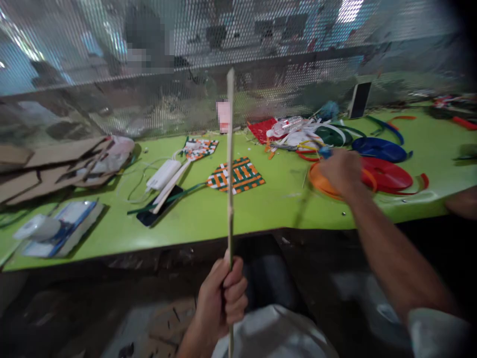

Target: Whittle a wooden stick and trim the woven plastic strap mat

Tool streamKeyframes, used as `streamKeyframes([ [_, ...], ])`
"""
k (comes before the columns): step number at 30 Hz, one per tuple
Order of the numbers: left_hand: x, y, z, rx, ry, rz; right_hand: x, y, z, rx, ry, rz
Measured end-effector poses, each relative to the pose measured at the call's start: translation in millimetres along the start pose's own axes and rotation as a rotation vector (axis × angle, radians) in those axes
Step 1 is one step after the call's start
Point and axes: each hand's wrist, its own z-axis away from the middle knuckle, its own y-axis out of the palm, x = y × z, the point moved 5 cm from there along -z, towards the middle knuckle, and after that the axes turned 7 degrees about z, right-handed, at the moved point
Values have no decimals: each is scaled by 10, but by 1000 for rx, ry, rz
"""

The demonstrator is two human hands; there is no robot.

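My left hand (225, 296) is wrapped round a long thin bamboo stick (230, 219), which stands upright in front of me, its top reaching above the table's far edge. My right hand (343, 171) is closed and somewhat blurred over the coils at the right. A small blue piece (325, 152) shows at its fingers, but I cannot make out what it belongs to. Beneath that hand lies an orange strip coil (316, 183), beside a red coil (387, 174) and a blue coil (380, 150). Behind the stick lies a woven orange, green and white piece (246, 175).
On the green table (283, 211) are a second woven piece (203, 148), a white power strip (164, 174), a dark phone (149, 217), cardboard (55, 171), white strips (301, 133) and a plastic bottle (286, 126). Metal mesh (186, 94) stands behind. Another person's arm (462, 203) is at right.
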Motion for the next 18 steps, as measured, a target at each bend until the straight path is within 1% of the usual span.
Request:
streamKeyframes([
  [1, -58, -59, 18, -16, 19, 19, -133, -86, -59, -53, 79, 59],
  [2, -128, -109, 15, -51, 47, 33, -222, -191, -91, -151, 180, 178],
  [3, -211, -134, -6, -85, 85, 38, -222, -240, -118, -172, 190, 240],
  [4, -303, -131, -42, -121, 126, 28, -174, -256, -144, -171, 168, 252],
  [5, -405, -96, -87, -150, 166, 1, -113, -255, -172, -175, 160, 241],
  [7, -650, 57, -197, -188, 243, -107, -2, -175, -273, -135, 154, 166],
  [10, -1145, 365, -438, -239, 353, -328, 41, 70, -564, -46, 164, 16],
  [12, -1521, 524, -699, -263, 390, -457, 38, 275, -804, -25, 154, -98],
  [13, -1707, 567, -860, -277, 400, -508, 50, 391, -917, -18, 143, -154],
  [15, -2048, 567, -1208, -317, 427, -580, 118, 659, -1093, 10, 100, -258],
  [16, -2179, 520, -1382, -343, 417, -607, 163, 803, -1146, 26, 80, -297],
  [18, -2370, 353, -1672, -414, 399, -641, 224, 1078, -1177, 33, 67, -329],
])
